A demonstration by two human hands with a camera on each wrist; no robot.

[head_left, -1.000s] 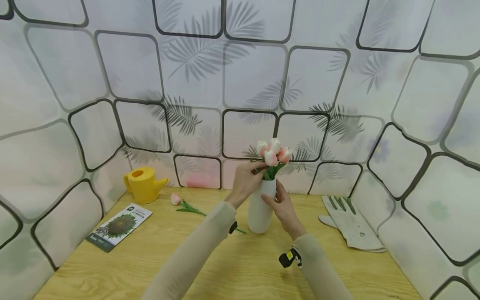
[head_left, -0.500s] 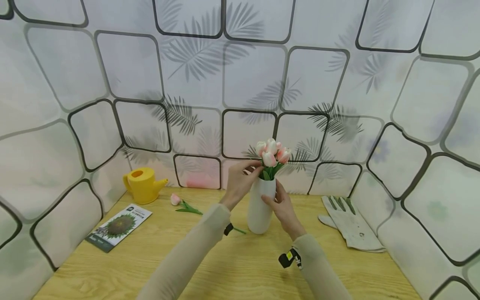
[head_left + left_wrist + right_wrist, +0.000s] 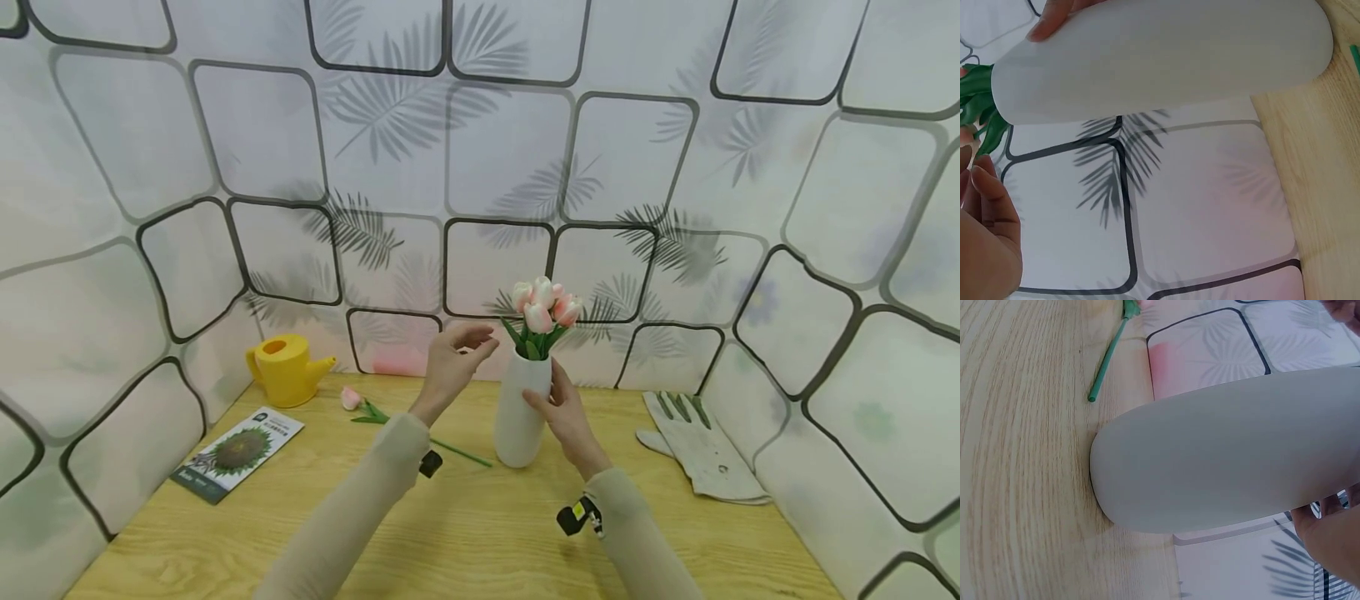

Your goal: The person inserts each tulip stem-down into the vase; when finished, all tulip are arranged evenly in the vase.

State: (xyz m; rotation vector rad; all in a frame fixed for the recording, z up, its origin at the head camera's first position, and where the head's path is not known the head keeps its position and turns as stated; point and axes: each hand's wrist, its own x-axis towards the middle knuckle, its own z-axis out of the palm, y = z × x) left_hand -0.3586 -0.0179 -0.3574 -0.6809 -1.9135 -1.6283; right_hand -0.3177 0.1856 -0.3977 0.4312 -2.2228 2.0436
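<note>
A tall white vase (image 3: pixel 517 421) stands upright on the table, holding several pink-and-white tulips (image 3: pixel 538 315) with green leaves. My right hand (image 3: pixel 567 417) grips the upper right side of the vase; in the right wrist view its fingers (image 3: pixel 1325 528) lie against the vase wall. Left of the blooms hovers my left hand (image 3: pixel 456 360), its fingers loosely bent and nothing held. The left wrist view shows a gap between that hand and the vase (image 3: pixel 1166 62). One more tulip (image 3: pixel 351 398) lies on the table behind my left forearm, which covers part of its stem.
At the back left is a yellow watering can (image 3: pixel 288 372). A seed packet (image 3: pixel 243 450) with a sunflower picture lies in front of it. Pale gardening gloves (image 3: pixel 701 454) lie at the right. Patterned cloth walls (image 3: pixel 502 150) enclose the wooden table (image 3: pixel 480 533).
My left hand has let go of the tulips and drawn back to the left. The blooms shifted slightly. My right hand has stayed on the vase.
</note>
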